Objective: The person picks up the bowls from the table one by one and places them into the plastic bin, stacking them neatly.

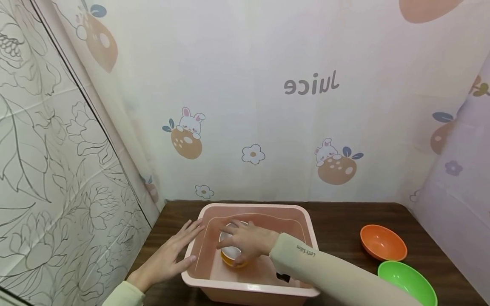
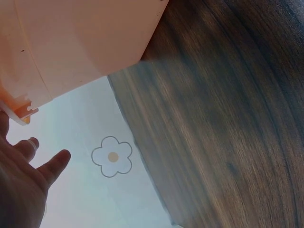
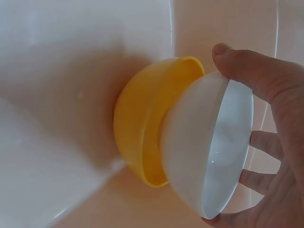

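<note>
In the head view, a pink basin (image 1: 250, 287) stands on the table. My right hand (image 1: 246, 240) reaches into it and grips a white bowl (image 3: 190, 142) by the rim, thumb on one side and fingers across on the other. The white bowl sits partly in a yellow bowl (image 3: 135, 118), tilted against it in the right wrist view; the yellow one rests at the basin's bottom. My left hand (image 1: 172, 250) is at the basin's left rim with its fingers extended, the fingertips touching or close to the rim. Only part of that hand shows in the left wrist view.
An orange bowl (image 1: 383, 243) and a green bowl (image 1: 407, 280) stand on the dark wooden table (image 1: 340, 221) right of the basin. Printed curtains (image 1: 249, 106) hang behind the table and at both sides. A small black item (image 1: 283, 277) shows beneath the right sleeve.
</note>
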Available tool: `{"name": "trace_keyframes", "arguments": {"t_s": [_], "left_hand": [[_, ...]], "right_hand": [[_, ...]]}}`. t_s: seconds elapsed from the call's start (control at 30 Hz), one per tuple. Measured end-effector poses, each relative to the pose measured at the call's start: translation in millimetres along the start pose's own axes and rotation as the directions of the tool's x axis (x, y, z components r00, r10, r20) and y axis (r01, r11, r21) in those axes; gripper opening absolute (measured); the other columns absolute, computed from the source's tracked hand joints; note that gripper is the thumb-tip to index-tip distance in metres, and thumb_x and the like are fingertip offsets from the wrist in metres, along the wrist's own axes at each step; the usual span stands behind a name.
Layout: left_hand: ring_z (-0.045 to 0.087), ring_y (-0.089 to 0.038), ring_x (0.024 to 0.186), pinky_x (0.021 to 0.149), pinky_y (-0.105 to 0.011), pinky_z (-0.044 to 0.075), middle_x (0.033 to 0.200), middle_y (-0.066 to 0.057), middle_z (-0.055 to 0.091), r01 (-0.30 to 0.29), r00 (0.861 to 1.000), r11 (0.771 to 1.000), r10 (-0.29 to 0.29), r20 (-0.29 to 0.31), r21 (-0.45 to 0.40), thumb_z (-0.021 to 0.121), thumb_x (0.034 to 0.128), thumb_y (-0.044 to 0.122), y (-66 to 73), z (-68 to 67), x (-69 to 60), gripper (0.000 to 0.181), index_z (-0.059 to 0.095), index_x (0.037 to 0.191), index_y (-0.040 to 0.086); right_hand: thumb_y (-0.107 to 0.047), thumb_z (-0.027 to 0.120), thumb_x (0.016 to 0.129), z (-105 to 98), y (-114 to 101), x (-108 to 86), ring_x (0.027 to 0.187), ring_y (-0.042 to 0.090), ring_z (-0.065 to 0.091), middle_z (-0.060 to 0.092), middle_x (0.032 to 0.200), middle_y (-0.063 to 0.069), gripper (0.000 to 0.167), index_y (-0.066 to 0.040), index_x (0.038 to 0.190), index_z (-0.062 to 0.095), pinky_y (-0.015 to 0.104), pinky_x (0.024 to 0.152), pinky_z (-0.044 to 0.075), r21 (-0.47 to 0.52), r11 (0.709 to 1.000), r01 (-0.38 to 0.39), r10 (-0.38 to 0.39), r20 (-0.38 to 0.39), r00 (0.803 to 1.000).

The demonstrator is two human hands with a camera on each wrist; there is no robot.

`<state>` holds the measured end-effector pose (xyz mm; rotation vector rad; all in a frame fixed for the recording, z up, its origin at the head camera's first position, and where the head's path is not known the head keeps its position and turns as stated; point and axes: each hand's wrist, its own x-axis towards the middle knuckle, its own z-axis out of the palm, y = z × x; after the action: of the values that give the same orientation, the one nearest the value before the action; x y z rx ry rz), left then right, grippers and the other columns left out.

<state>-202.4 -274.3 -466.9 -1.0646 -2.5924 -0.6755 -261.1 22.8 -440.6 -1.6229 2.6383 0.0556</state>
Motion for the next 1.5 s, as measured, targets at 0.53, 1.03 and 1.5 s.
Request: {"name": "trace_keyframes", "arguments": {"t_s": [0.53,1.03,1.5], "left_hand": [[0.026,-0.038,0.156,0.105,-0.073,0.042,0.167,-0.008,0.035,-0.001,1.000,1.000,0.001,-0.010,0.000,0.067,0.0924,0.026,0.3,1.1,-2.7,0.074,0.039,0.160,0.014],[0.026,-0.039,0.156,0.105,-0.073,0.042,0.168,-0.007,0.034,0.006,1.000,1.000,-0.006,-0.008,-0.007,0.067,0.0932,0.027,0.8,2.3,-2.2,0.073,0.039,0.160,0.014],[0.026,-0.039,0.156,0.104,-0.073,0.043,0.168,-0.007,0.034,0.001,1.000,1.000,-0.001,-0.012,0.001,0.066,0.0934,0.026,-0.5,2.1,-1.5,0.074,0.038,0.160,0.014]], "right_hand": [[-0.053,0.078,0.086,7,-5,5.0,0.150,0.033,0.037,0.040,0.164,-0.001,0.060,-0.048,0.142,0.058,0.063,0.098,0.052,-0.093,0.996,0.008,-0.007,0.010,1.000],[-0.054,0.082,0.081,15,-7,5.4,0.144,0.031,0.045,0.046,0.159,-0.002,0.058,-0.049,0.136,0.062,0.058,0.095,0.054,-0.212,0.976,0.050,-0.054,-0.013,0.998],[-0.055,0.080,0.083,20,-5,10.7,0.145,0.033,0.045,0.046,0.160,-0.001,0.060,-0.048,0.140,0.060,0.056,0.100,0.053,-0.203,0.978,0.054,-0.051,0.018,0.999]]}}
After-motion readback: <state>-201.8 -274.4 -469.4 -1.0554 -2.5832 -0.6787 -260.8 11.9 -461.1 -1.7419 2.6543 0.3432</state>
